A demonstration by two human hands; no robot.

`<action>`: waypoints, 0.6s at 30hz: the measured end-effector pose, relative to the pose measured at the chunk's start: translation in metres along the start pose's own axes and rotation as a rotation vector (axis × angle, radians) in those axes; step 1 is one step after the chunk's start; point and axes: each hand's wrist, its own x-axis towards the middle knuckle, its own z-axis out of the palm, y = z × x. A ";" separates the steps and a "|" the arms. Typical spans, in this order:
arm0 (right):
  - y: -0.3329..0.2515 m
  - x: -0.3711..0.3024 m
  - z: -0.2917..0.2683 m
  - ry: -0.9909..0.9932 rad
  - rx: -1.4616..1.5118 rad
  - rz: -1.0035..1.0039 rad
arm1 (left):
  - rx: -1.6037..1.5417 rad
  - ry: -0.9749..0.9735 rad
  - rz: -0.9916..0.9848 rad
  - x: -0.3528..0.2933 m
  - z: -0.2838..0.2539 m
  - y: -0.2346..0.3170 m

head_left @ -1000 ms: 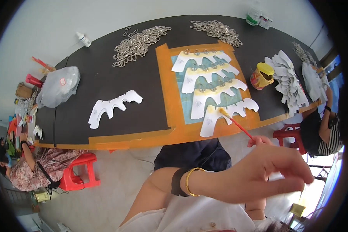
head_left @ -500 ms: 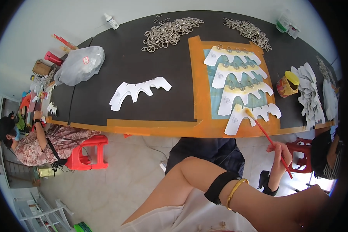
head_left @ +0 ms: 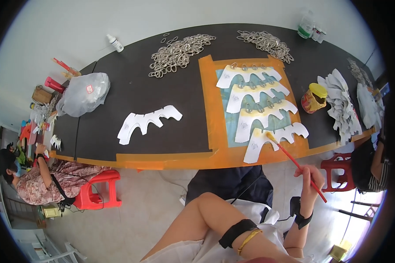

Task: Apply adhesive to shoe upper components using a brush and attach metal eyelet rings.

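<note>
My right hand (head_left: 312, 179) is closed around the red handle of a slim paintbrush (head_left: 296, 163). The brush tip rests on the upper edge of the nearest white scalloped cutout (head_left: 253, 149), beside a yellowish smear. Behind it, overlapping white cutouts (head_left: 245, 128) climb in a row, with metal oval rings (head_left: 255, 83) along their yellow-smeared upper edges. They lie on a blue sheet (head_left: 233, 136) framed by brown tape (head_left: 213, 127). My left arm is bent across my lap. Past its gold bracelet only part of my left hand (head_left: 267, 248) shows at the lower edge; its fingers are out of sight.
An open jar (head_left: 313, 101) with yellow on top stands right of the sheet, beside stacked white cutouts (head_left: 338, 105). More cutouts (head_left: 138, 124) lie at left. Ring piles (head_left: 180, 55) and bottles (head_left: 115, 43) sit far back. One person (head_left: 39, 179) sits left, another (head_left: 368, 164) right.
The whole view has tilted, so the table appears lower and further left. My left hand has mostly dropped out of the picture. The brush tip stays at about the same spot on the cutout.
</note>
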 end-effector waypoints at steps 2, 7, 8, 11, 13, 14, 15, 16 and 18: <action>0.000 0.000 0.004 -0.007 0.002 -0.002 | 0.085 -0.067 -0.045 -0.009 -0.001 0.004; 0.001 0.000 0.009 -0.039 0.034 0.032 | 0.192 -0.233 -0.104 -0.044 -0.019 0.011; 0.000 0.002 0.009 -0.032 0.023 0.024 | 0.423 -0.202 -0.305 -0.056 -0.026 0.018; 0.015 -0.001 0.010 -0.033 0.090 0.012 | 0.474 0.283 -0.691 -0.051 -0.042 0.034; 0.009 -0.003 -0.002 0.022 0.042 0.039 | 0.492 0.241 -0.571 -0.024 -0.056 0.050; 0.017 -0.002 0.003 0.021 0.048 0.065 | 0.570 0.244 -0.469 -0.021 -0.057 0.055; 0.013 -0.003 0.005 0.019 0.069 0.068 | 0.478 0.288 -0.419 -0.016 -0.048 0.057; 0.011 -0.002 0.005 -0.008 0.092 0.069 | 0.388 0.330 -0.368 -0.009 -0.039 0.056; 0.012 0.001 0.003 -0.024 0.025 0.013 | 0.276 0.279 -0.194 0.005 -0.036 0.044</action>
